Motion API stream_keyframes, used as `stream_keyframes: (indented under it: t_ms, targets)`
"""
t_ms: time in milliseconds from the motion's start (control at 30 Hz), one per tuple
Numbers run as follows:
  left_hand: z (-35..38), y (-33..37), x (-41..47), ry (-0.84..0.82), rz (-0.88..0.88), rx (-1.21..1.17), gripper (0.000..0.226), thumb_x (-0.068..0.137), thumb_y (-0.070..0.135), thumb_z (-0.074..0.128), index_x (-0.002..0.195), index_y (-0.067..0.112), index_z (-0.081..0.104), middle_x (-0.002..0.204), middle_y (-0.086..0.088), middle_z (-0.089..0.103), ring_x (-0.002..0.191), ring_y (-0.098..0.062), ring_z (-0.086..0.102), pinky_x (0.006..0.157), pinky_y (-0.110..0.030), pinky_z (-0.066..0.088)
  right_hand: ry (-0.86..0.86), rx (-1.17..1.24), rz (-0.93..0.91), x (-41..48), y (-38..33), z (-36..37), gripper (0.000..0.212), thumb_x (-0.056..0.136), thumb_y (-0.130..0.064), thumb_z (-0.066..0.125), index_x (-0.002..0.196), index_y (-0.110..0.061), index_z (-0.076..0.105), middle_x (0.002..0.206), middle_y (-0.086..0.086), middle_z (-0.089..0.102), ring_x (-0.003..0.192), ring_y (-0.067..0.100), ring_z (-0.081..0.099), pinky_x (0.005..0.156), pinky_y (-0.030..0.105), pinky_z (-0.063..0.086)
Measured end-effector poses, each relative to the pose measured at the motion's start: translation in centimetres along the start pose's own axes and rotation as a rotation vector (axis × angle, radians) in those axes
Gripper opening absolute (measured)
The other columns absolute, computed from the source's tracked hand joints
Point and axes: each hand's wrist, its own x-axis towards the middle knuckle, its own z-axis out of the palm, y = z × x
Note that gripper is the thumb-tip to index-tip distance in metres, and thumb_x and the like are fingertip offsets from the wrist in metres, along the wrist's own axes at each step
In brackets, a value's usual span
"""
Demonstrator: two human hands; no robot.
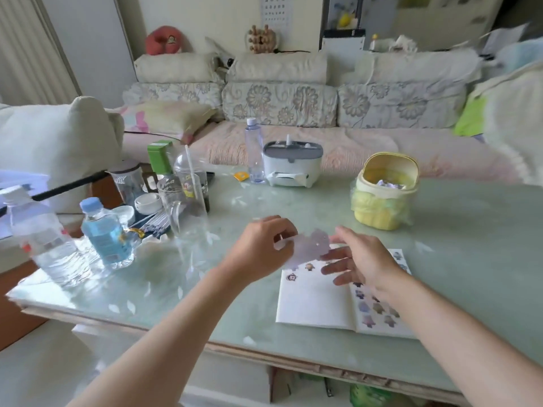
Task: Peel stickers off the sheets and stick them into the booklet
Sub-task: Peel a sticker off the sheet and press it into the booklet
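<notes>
L: my left hand (264, 248) pinches the sticker sheet (308, 245) at its 9 o'clock edge | R: my right hand (361, 259) has fingers straight and spread, tips at the sheet's 3 o'clock edge | sheet held above the worktop (455, 230), long axis 9–3 | open booklet (314, 304) at 6 o'clock below the sheet, right hand nearer

Soft daylight, glare on glass table (164, 292), motion blur, wide-angle edge distortion

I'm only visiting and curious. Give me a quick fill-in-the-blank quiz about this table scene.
The booklet lies ____ on the table. The left hand pinches a pale sheet ____ the booklet. The small bin behind them is ____.
Missing words: open; above; yellow.
</notes>
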Motion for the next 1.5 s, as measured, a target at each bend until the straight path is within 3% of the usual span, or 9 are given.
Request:
stream_keyframes:
  t_ms: [333,467,600,733,867,967,1167,1267,1500]
  targets:
    - [8.7,6.7,2.6,-0.200,0.297,0.115,0.023,0.074,0.041,0.078,0.094,0.033,0.072,0.091,0.013,0.064,0.087,-0.012,0.059,0.074,-0.028,0.052,0.190,0.115,0.017,1.3,1.8,-8.3,0.035,0.081,0.001,0.076,0.113,-0.013,0.069,0.100,0.011,0.074,0.081,0.023,0.072,0.069,0.032,0.058]
    - [9.4,6.7,4.1,-0.162,0.093,-0.047,0.041,0.087,0.057,0.062,0.118,0.030,0.067,0.115,0.013,0.060,0.109,-0.005,0.053,0.092,-0.019,0.041,0.126,-0.265,-0.215,1.5,2.2,-9.5,0.049,0.082,0.001,0.075,0.113,-0.035,0.065,0.109,-0.008,0.069,0.094,0.008,0.067,0.070,0.023,0.057]
    - [10.0,4.3,5.8,-0.353,-0.180,-0.042,0.042,0.097,0.039,0.059,0.138,0.031,0.053,0.128,0.012,0.061,0.117,-0.007,0.055,0.095,-0.021,0.041,-0.051,-0.390,-0.328,2.9,2.5,-8.6,0.078,0.086,0.006,0.066,0.141,-0.045,0.043,0.118,-0.021,0.069,0.060,0.003,0.055,0.062,0.021,0.052]
    - [9.9,2.6,7.1,-0.398,-0.351,-0.291,0.035,0.094,0.027,0.066,0.128,0.030,0.059,0.099,0.010,0.065,0.082,-0.004,0.062,0.065,-0.012,0.045,-0.017,-0.408,-0.367,4.3,2.6,-7.1,0.077,0.088,-0.002,0.069,0.141,-0.048,0.040,0.123,-0.026,0.062,0.054,0.002,0.050,0.064,0.019,0.053]
    - [9.0,1.1,6.3,-0.358,-0.423,-0.374,0.022,0.088,0.022,0.074,0.109,0.027,0.069,0.099,0.002,0.073,0.093,-0.014,0.071,0.083,-0.027,0.057,0.034,-0.358,-0.332,5.4,2.7,-5.8,0.047,0.085,-0.008,0.075,0.118,-0.038,0.062,0.104,-0.015,0.068,0.072,0.008,0.065,0.073,0.024,0.057]
    - [8.8,0.4,5.4,-0.372,-0.546,-0.524,0.010,0.086,0.020,0.076,0.095,0.016,0.073,0.086,0.001,0.078,0.077,-0.013,0.074,0.072,-0.028,0.061,-0.013,-0.346,-0.320,5.0,3.3,-5.3,0.031,0.088,-0.009,0.073,0.108,-0.032,0.067,0.076,-0.015,0.067,0.074,0.010,0.065,0.074,0.024,0.054]
    - [8.0,-0.1,4.7,-0.436,-0.599,-0.660,0.015,0.094,0.019,0.067,0.091,0.005,0.071,0.084,-0.004,0.075,0.072,-0.010,0.066,0.063,-0.018,0.051,0.069,-0.420,-0.357,4.6,4.0,-4.7,0.021,0.089,-0.018,0.070,0.098,-0.035,0.062,0.086,-0.004,0.069,0.076,0.013,0.065,0.076,0.029,0.053]
    - [7.7,0.0,4.3,-0.416,-0.660,-0.796,0.012,0.093,0.018,0.068,0.094,0.006,0.072,0.090,-0.007,0.077,0.078,-0.016,0.070,0.069,-0.026,0.057,0.203,-0.656,-0.567,4.0,3.8,-4.2,0.024,0.084,-0.019,0.076,0.094,-0.036,0.063,0.095,-0.014,0.061,0.092,-0.001,0.056,0.083,0.013,0.042]
    - [7.0,0.2,3.9,-0.344,-0.631,-0.981,0.017,0.089,0.024,0.071,0.094,0.008,0.076,0.092,-0.011,0.077,0.079,-0.019,0.072,0.067,-0.025,0.055,0.276,-0.851,-0.909,3.7,3.2,-3.1,0.029,0.089,-0.043,0.060,0.107,-0.028,0.078,0.093,-0.016,0.062,0.092,0.012,0.057,0.081,0.035,0.050]
